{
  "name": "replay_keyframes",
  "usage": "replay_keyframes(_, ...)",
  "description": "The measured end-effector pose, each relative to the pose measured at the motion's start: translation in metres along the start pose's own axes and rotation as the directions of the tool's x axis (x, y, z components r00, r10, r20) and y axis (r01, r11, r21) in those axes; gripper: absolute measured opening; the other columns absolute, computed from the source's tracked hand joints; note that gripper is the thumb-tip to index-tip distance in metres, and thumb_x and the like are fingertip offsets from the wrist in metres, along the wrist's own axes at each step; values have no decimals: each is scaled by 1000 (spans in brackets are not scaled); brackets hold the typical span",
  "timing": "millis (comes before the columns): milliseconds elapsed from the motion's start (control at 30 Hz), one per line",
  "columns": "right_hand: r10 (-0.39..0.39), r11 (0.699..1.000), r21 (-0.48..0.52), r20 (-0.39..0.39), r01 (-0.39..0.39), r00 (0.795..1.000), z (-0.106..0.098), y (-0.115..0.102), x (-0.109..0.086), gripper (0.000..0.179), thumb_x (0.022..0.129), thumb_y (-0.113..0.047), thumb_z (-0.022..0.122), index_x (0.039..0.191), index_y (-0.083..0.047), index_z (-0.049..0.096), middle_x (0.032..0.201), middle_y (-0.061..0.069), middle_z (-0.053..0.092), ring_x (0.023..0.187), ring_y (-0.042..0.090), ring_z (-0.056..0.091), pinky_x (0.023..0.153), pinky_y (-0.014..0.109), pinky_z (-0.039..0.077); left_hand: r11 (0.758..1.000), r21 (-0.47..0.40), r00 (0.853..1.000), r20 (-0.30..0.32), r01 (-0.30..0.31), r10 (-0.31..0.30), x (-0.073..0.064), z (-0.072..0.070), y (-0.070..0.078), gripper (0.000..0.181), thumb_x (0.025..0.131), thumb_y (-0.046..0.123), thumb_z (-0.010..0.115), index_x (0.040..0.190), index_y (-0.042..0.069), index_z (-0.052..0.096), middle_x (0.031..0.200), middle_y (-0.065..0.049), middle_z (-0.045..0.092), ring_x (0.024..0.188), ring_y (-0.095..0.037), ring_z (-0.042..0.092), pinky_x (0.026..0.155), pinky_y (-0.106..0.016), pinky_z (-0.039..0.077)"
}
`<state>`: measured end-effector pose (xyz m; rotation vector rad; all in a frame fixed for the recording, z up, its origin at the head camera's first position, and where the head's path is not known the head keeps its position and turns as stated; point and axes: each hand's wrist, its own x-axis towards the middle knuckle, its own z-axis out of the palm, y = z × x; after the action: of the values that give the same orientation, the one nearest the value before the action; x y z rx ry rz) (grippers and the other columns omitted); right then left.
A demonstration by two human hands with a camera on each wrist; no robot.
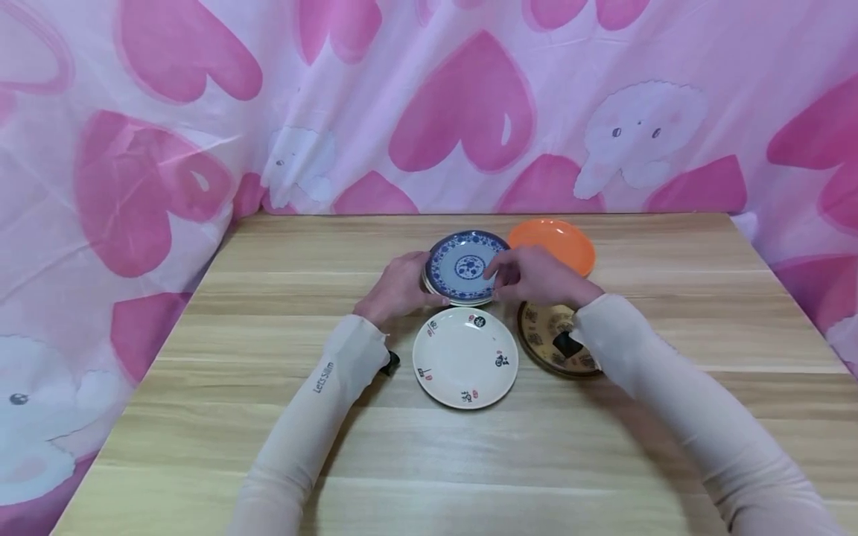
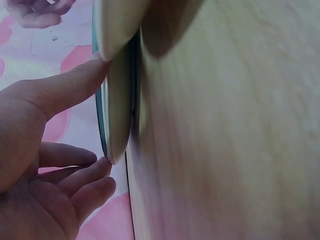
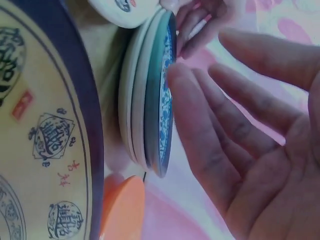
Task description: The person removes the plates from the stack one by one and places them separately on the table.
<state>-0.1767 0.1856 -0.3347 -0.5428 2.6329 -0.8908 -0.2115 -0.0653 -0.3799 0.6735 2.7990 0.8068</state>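
Note:
A blue-and-white patterned plate [image 1: 450,272] lies on top of a small stack of plates, whose pale lower rims [image 3: 137,100] show beneath it in the right wrist view. My left hand [image 1: 399,289] holds the stack at its left side, the thumb along the near rim and the fingertips [image 2: 102,164] against the edge. Over the right part of the blue plate hovers my right hand [image 1: 536,275], fingers loosely bent and thumb apart, with nothing between them. A white plate with small printed characters [image 1: 462,365] lies just in front of the stack.
Behind the right hand lies an orange plate [image 1: 559,242]. A brown patterned plate [image 1: 546,339] with a dark rim sits under the right forearm, partly hidden. The wooden table [image 1: 268,298] ends at a pink heart-print curtain [image 1: 462,112].

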Motion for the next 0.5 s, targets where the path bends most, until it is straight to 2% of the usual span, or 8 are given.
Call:
replay_keyframes(133, 82, 994, 80, -70, -77, 994, -5, 5, 3, 31, 91, -10, 69, 121, -5, 67, 102, 11, 71, 89, 24, 66, 71, 30, 57, 1000, -3, 1000, 0, 18, -18, 1, 1, -2, 80, 75, 31, 89, 143, 8, 52, 136, -9, 63, 129, -26, 56, 114, -41, 46)
replay_keyframes(267, 167, 980, 128, -138, -150, 976, -8, 11, 9, 29, 91, -10, 70, 119, -4, 68, 105, 13, 68, 86, 28, 68, 71, 34, 60, 1000, 3, 1000, -2, 12, -12, 2, 0, -2, 80, 75, 30, 89, 141, 7, 52, 134, -10, 64, 127, -26, 58, 113, -40, 47)
replay_keyframes(500, 253, 965, 124, -213, -231, 944, -10, 19, 21, 28, 90, -11, 72, 116, -5, 67, 106, 14, 66, 81, 24, 65, 67, 28, 54, 1000, 12, 1000, -11, 23, -23, 3, -2, -1, 83, 74, 25, 90, 144, 5, 50, 136, -11, 63, 127, -27, 58, 113, -39, 48)
